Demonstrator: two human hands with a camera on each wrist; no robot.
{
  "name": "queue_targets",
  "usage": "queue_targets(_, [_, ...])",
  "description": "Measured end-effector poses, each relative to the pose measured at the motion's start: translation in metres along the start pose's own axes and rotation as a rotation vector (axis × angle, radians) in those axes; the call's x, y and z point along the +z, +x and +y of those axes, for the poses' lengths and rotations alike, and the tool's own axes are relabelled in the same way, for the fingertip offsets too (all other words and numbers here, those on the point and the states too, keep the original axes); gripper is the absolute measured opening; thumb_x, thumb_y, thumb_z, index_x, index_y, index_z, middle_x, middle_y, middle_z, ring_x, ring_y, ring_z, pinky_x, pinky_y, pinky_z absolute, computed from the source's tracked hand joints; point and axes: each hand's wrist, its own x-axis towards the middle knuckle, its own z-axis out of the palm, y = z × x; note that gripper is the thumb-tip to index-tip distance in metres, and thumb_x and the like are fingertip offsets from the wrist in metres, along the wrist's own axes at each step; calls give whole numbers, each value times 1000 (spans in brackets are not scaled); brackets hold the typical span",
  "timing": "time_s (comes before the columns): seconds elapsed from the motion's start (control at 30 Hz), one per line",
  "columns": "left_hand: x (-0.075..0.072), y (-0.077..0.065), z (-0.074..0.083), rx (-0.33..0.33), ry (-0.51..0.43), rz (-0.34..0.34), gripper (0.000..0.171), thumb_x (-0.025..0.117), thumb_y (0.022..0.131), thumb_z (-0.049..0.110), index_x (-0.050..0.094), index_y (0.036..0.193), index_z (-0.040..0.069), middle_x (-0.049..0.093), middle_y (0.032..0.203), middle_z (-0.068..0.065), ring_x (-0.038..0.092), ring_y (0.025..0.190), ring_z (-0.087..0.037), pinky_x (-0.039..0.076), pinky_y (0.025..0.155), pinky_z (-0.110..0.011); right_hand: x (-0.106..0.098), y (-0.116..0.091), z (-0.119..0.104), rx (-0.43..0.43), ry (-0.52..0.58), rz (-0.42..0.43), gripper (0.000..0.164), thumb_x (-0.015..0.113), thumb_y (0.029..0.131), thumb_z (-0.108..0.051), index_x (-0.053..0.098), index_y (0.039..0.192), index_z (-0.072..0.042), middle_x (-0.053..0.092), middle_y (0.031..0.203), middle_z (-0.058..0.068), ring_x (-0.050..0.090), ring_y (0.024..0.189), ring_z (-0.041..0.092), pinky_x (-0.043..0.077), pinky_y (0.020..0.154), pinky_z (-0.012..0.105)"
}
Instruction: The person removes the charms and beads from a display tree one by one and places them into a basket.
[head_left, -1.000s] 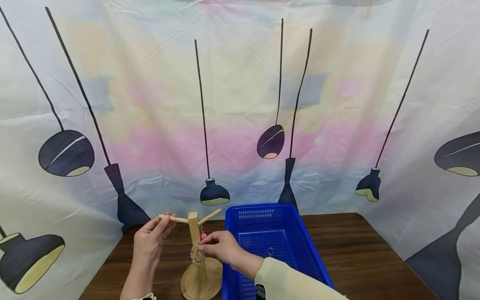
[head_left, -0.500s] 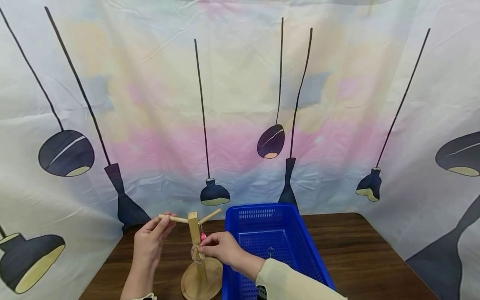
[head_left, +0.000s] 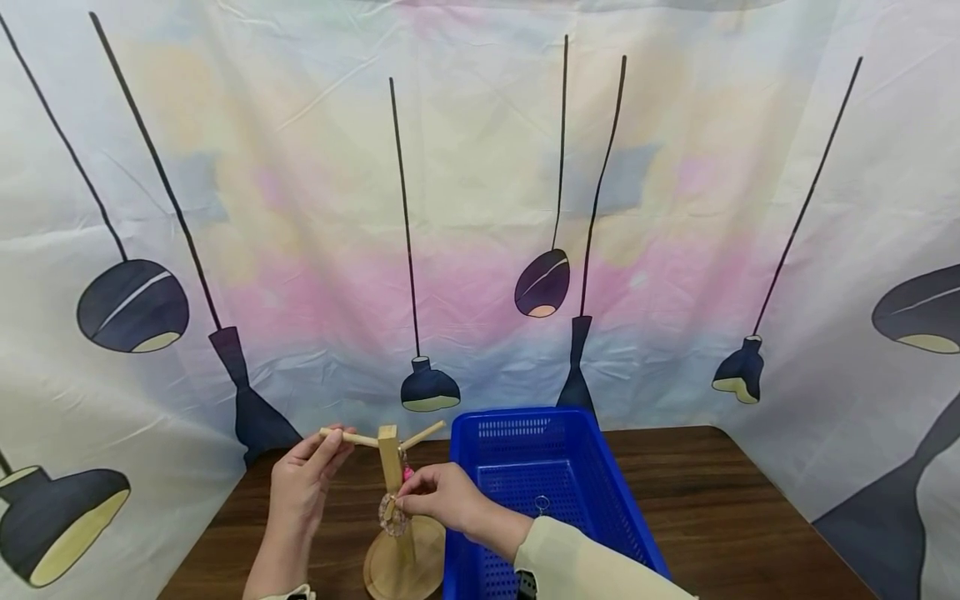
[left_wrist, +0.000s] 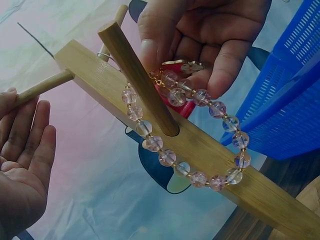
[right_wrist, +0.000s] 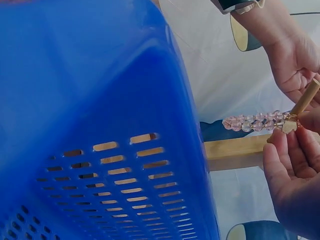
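Note:
A wooden stand [head_left: 391,458] with a square post, round base and several pegs stands on the table. My left hand [head_left: 300,482] pinches its left peg [head_left: 356,438] near the tip. With thumb and fingers, my right hand [head_left: 450,500] pinches a bracelet [left_wrist: 167,158] of clear pinkish beads with gold spacers. In the left wrist view the bracelet loops around the front peg [left_wrist: 135,75], its upper end at the right thumb. A gold charm [right_wrist: 289,126] shows there in the right wrist view. Behind the right fingers hangs a pink-red trinket [head_left: 408,472], partly hidden.
A blue perforated plastic basket [head_left: 630,500] stands right of the stand, close to its base. Inside lies a small item with a metal ring [head_left: 542,502]. Beneath is a brown wooden table [head_left: 720,508], with a lamp-patterned cloth [head_left: 480,192] behind.
The bracelet has shifted slightly down and toward me, and the front peg's tip now shows inside its loop. The stand has moved very slightly right. Both hands keep their pinches.

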Motion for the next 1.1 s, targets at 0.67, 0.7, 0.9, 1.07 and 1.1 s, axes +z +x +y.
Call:
queue_targets(0.67, [1, 0, -1, 30, -19, 27, 28, 62, 100, 1, 82, 91, 18, 80, 88, 8, 76, 86, -1, 62, 82, -16, -7, -1, -5, -33, 2, -89, 12, 71, 93, 1, 72, 96, 12, 71, 99, 27, 59, 72, 1, 48, 62, 13])
queue_targets(0.7, [1, 0, -1, 32, -17, 26, 28, 62, 101, 1, 81, 91, 19, 80, 88, 8, 76, 86, -1, 62, 82, -16, -8, -1, -6, -37, 1, -94, 12, 71, 92, 1, 72, 96, 12, 71, 99, 29, 58, 72, 0, 47, 61, 12])
queue_targets(0.9, [1, 0, -1, 40, -4, 24, 29, 62, 100, 0, 81, 91, 19, 81, 88, 7, 76, 87, -1, 62, 83, -16, -8, -2, -8, -43, -8, -110, 12, 72, 91, 1, 72, 95, 13, 72, 101, 31, 59, 72, -1, 47, 62, 12])
queue_targets(1.07, [1, 0, -1, 34, 8, 29, 29, 62, 101, 0, 81, 91, 20, 80, 87, 8, 76, 87, -1, 62, 83, -16, -9, -3, -11, -46, -13, -128, 13, 72, 91, 1, 72, 96, 13, 73, 103, 31, 60, 73, -2, 49, 63, 12])
queue_targets(1.1, [1, 0, -1, 34, 10, 29, 29, 62, 101, 0, 81, 91, 20, 80, 87, 8, 76, 87, -1, 62, 83, -16, -9, -4, -12, -48, -11, -132, 13, 72, 91, 1, 72, 96, 13, 73, 103, 31, 61, 74, -2, 49, 64, 12])
